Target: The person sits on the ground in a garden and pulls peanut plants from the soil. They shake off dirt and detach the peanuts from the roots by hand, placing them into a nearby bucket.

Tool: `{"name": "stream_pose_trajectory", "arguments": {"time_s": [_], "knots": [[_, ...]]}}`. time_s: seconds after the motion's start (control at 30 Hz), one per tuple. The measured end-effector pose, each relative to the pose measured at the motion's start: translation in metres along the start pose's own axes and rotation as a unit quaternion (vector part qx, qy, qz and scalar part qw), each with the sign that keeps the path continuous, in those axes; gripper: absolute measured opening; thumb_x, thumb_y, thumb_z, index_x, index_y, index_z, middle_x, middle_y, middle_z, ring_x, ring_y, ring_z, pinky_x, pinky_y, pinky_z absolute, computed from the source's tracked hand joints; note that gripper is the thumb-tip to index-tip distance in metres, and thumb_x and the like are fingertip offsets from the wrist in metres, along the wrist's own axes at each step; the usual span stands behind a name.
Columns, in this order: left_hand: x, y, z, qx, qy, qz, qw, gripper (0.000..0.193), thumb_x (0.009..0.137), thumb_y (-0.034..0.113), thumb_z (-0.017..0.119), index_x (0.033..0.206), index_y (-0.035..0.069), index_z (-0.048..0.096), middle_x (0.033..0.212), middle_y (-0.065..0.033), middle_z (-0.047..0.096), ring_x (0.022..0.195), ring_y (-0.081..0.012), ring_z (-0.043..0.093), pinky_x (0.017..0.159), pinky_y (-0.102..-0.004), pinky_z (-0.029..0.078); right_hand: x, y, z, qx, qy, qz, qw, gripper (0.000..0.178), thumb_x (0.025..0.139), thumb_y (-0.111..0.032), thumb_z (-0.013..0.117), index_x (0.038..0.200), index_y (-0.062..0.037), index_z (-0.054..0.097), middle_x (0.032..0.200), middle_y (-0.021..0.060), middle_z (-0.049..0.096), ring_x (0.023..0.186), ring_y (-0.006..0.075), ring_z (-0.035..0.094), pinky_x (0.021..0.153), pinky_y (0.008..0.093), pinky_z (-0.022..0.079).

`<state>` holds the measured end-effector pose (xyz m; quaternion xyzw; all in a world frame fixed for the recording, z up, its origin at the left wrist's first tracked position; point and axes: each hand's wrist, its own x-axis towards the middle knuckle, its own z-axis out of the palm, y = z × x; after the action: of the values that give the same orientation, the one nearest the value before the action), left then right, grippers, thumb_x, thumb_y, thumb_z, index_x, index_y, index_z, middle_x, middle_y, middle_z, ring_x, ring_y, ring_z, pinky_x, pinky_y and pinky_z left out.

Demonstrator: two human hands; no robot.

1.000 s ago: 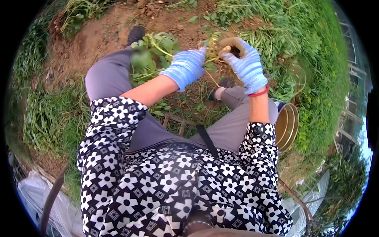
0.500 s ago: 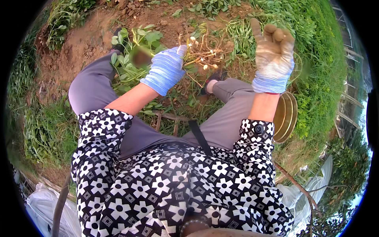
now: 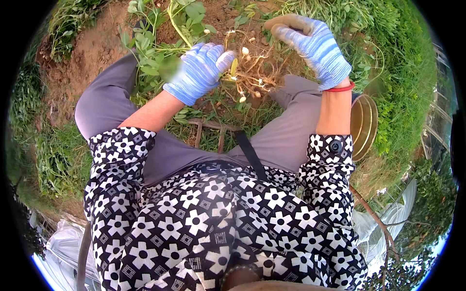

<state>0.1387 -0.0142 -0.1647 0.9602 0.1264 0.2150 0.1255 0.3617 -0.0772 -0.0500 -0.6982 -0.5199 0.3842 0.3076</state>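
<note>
My left hand, in a blue knitted glove, is closed around the stems of a pulled-up peanut plant. Its tangled brown roots stick out to the right of the fist, with several pale pods on them. Leafy green tops spread on the other side, over my left leg. To the right of the roots and a little farther off is my right hand. That glove is blue with soil-stained fingers, which are bent loosely toward the roots with a gap before them. I see nothing in it.
A brass-coloured metal pail stands beside my right thigh. Between my legs are a wooden frame and a black strap. Brown soil with pulled greenery lies ahead; grass grows on the right.
My right hand has turned from palm-up with raised fingers to bent fingers pointing left, nearer the roots. My left hand has moved slightly left, still gripping the peanut plant.
</note>
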Motion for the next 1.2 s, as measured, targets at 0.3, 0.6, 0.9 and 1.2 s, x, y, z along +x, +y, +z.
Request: {"name": "stream_pose_trajectory", "arguments": {"time_s": [0.3,0.6,0.9,1.2], "knots": [[-0.002,-0.014,0.006,-0.131,0.076,0.012,0.988,0.069,0.046,0.003,0.072,0.111,0.009,0.051,0.105,-0.0138,0.053,0.096,-0.0339,0.053,0.087,-0.0444,0.042,0.02,0.036,-0.013,-0.071,0.041,0.002,0.997,0.032,0.083,-0.027,0.059,0.109,-0.0096,0.061,0.098,0.013,0.064,0.088,0.0301,0.062,0.078,0.0394,0.05],[-0.003,-0.052,-0.056,-0.384,0.129,-0.363,0.839,0.048,0.078,0.029,0.064,0.117,0.008,0.048,0.109,-0.0093,0.057,0.09,-0.0236,0.06,0.077,-0.0365,0.053,0.027,0.031,-0.017,0.043,0.117,0.11,0.986,0.024,0.085,-0.027,0.057,0.099,-0.0089,0.065,0.054,-0.0067,0.041,0.044,0.0043,0.034,0.039,0.021,0.028],[0.013,-0.059,-0.099,-0.869,0.296,-0.092,0.386,0.052,0.075,0.047,0.061,0.113,0.013,0.051,0.106,-0.0074,0.059,0.092,-0.0268,0.059,0.078,-0.043,0.053,0.03,0.045,-0.024,0.151,0.177,0.159,0.96,0.02,0.085,-0.02,0.058,0.099,-0.007,0.064,0.064,-0.0042,0.048,0.045,0.0034,0.036,0.039,0.0196,0.028],[0.018,-0.077,-0.112,-0.812,0.485,-0.161,0.283,0.045,0.08,0.049,0.056,0.109,0.014,0.059,0.106,-0.0137,0.062,0.095,-0.0294,0.059,0.084,-0.0574,0.042,0.014,0.063,-0.044,0.251,0.254,0.129,0.925,0.021,0.086,-0.015,0.057,0.102,-0.0036,0.063,0.066,-0.0043,0.047,0.048,0.0033,0.037,0.04,0.0188,0.029]]}}
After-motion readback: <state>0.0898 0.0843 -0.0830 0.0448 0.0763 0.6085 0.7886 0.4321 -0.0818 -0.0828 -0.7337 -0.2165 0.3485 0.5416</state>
